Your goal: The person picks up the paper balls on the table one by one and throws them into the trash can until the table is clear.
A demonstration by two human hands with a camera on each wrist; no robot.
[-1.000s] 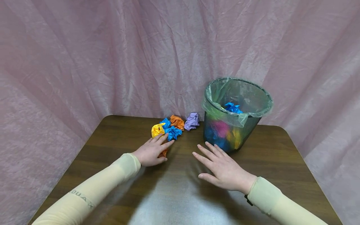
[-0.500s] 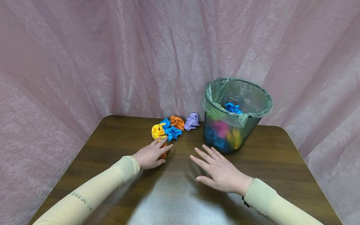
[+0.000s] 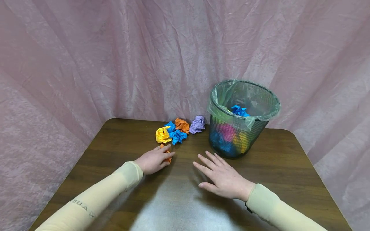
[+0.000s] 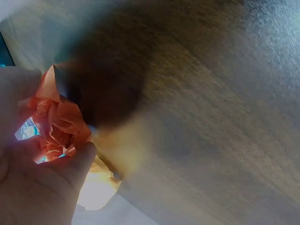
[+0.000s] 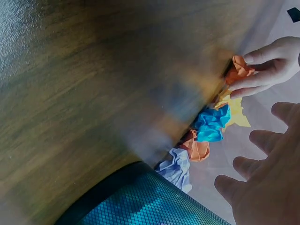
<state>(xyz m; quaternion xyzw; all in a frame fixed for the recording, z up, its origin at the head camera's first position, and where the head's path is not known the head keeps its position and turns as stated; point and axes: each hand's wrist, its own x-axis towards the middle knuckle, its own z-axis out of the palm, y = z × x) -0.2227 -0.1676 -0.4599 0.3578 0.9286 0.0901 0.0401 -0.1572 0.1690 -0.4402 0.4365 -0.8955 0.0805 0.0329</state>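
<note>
My left hand (image 3: 162, 157) rests on the brown table (image 3: 115, 144) with its fingers curled round a crumpled orange paper ball (image 3: 169, 159). The left wrist view shows that ball (image 4: 58, 126) pinched between fingers and thumb (image 4: 70, 164). In the right wrist view the same pinch shows on the orange ball (image 5: 239, 70). My right hand (image 3: 209, 170) hovers flat over the table with fingers spread, holding nothing, just in front of a black mesh bin (image 3: 231, 134).
Behind my left hand lie yellow (image 3: 162, 135), blue (image 3: 177, 136), orange (image 3: 182, 125) and purple (image 3: 197, 124) paper balls. The bin has a green liner (image 3: 216, 109) and holds several coloured balls. Pink cloth (image 3: 115, 64) hangs behind the table.
My left hand has drawn back from the pile toward me, its fingers curling round the orange ball. The right hand has slid back and slightly left, still flat.
</note>
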